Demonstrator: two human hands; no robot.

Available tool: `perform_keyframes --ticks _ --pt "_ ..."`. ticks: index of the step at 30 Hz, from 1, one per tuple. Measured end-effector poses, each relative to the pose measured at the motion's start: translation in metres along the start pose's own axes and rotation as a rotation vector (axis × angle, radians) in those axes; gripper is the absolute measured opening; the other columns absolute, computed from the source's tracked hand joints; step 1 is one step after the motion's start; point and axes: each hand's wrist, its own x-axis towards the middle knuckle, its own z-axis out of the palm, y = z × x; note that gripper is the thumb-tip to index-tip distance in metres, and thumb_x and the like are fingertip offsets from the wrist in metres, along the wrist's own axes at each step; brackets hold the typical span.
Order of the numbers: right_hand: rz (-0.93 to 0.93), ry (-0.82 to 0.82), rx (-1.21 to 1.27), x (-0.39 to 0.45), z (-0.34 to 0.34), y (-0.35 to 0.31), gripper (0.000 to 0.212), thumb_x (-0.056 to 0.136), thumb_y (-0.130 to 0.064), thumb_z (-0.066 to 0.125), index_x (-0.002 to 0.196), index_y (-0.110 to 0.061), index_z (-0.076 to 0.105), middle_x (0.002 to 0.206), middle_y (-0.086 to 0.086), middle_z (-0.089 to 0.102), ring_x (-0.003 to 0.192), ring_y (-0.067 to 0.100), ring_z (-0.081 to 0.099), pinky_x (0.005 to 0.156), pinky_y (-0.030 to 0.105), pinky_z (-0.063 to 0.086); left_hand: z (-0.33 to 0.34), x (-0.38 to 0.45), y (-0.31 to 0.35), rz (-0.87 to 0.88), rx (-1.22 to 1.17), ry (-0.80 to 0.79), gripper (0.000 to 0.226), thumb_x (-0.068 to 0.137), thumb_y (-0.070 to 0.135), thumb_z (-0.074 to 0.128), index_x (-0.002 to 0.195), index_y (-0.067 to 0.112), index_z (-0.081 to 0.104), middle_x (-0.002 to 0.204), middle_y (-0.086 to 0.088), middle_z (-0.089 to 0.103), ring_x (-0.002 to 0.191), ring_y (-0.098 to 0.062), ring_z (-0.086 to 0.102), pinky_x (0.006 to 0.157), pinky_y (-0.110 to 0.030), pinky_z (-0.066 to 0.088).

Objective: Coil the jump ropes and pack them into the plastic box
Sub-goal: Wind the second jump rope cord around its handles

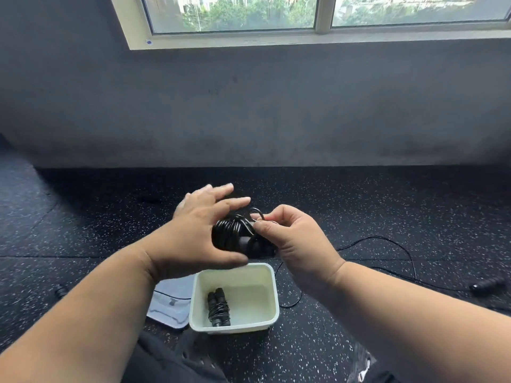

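Right grip (pixel 272 225) pinches the springy cord's loose end beside the light coiled rope (pixel 231 234) cradled in the left hand (pixel 193 233), fingers straight.

Left hand (pixel 199 230) fingers straight, right hand (pixel 293 239) grip pinched, forearms converging
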Motion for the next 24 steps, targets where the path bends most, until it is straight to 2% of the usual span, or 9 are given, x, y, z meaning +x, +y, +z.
perform_keyframes --ticks 2,4,7,10,12,14,19,21,24 --pt "0.034 -0.037 -0.011 -0.001 0.0 0.0 0.023 0.092 0.006 0.068 0.08 -0.01 0.056 0.072 0.004 0.069 0.06 0.012 0.066 0.054 0.027 0.055 0.003 0.001 -0.003 0.006 -0.078 -0.117 0.103 0.053 0.07 0.086 0.146 0.057 0.044 0.147 0.031 0.048 0.145 -0.001 0.039 0.123 -0.029 0.03" --pt "0.061 -0.053 -0.048 -0.001 -0.001 0.0 0.022 0.092 0.005 0.068 0.08 -0.012 0.058 0.073 0.004 0.067 0.06 0.012 0.063 0.054 0.027 0.054 0.013 0.002 -0.004 -0.006 -0.155 -0.135 0.083 0.055 0.054 0.095 0.129 0.052 0.058 0.117 0.031 0.068 0.112 0.007 0.063 0.1 -0.024 0.05" --pt "0.045 -0.036 -0.156 0.006 -0.007 0.003 0.015 0.092 0.0 0.071 0.085 -0.014 0.068 0.089 0.013 0.072 0.075 0.025 0.068 0.073 0.04 0.06 0.021 0.001 -0.002 -0.037 -0.098 -0.062 0.065 0.056 0.059 0.089 0.115 0.049 0.062 0.098 0.027 0.071 0.092 0.007 0.066 0.085 -0.025 0.055" --pt "-0.289 -0.043 -0.667 0.009 -0.014 0.001 0.015 0.092 -0.013 0.069 0.096 -0.025 0.077 0.094 -0.004 0.078 0.092 0.019 0.073 0.089 0.037 0.058 0.023 0.001 0.002 -0.083 -0.103 -0.019 0.057 0.056 0.062 0.083 0.107 0.044 0.066 0.09 0.023 0.072 0.083 0.002 0.067 0.079 -0.03 0.057" --pt "-0.582 -0.074 -1.079 0.009 -0.015 -0.003 0.024 0.092 -0.013 0.062 0.101 -0.028 0.077 0.095 -0.012 0.076 0.093 0.01 0.066 0.088 0.028 0.051 0.024 0.001 0.006 -0.097 -0.136 -0.018 0.05 0.057 0.063 0.082 0.1 0.043 0.066 0.085 0.021 0.071 0.079 0.0 0.067 0.075 -0.031 0.057" --pt "-0.706 -0.115 -1.254 0.008 -0.014 -0.004 0.03 0.091 -0.013 0.054 0.108 -0.026 0.076 0.095 -0.01 0.074 0.093 0.015 0.061 0.086 0.028 0.046 0.025 0.001 0.007 -0.097 -0.139 -0.011 0.045 0.059 0.063 0.081 0.095 0.041 0.066 0.084 0.02 0.071 0.077 -0.002 0.066 0.073 -0.033 0.057" --pt "-0.62 -0.217 -1.135 0.009 -0.018 -0.007 0.022 0.1 -0.016 0.059 0.108 -0.026 0.076 0.093 -0.01 0.074 0.088 0.013 0.06 0.083 0.033 0.047 0.026 0.0 0.007 -0.105 -0.156 -0.002 0.043 0.059 0.062 0.079 0.095 0.043 0.066 0.084 0.021 0.071 0.078 -0.004 0.067 0.075 -0.037 0.059" --pt "-0.48 -0.283 -0.952 0.012 -0.018 -0.013 0.017 0.102 -0.012 0.06 0.1 -0.016 0.076 0.087 -0.007 0.074 0.083 0.014 0.065 0.081 0.038 0.052 0.026 0.0 0.009 -0.097 -0.166 0.009 0.042 0.061 0.062 0.08 0.096 0.042 0.065 0.085 0.02 0.071 0.078 -0.004 0.067 0.075 -0.038 0.059" --pt "-0.303 -0.275 -0.628 0.012 -0.016 -0.019 0.017 0.103 -0.007 0.058 0.095 -0.002 0.072 0.083 0.0 0.069 0.079 0.01 0.061 0.079 0.033 0.053 0.025 0.0 0.013 -0.075 -0.192 0.034 0.043 0.065 0.059 0.082 0.101 0.042 0.066 0.089 0.018 0.072 0.08 -0.005 0.068 0.076 -0.038 0.059"
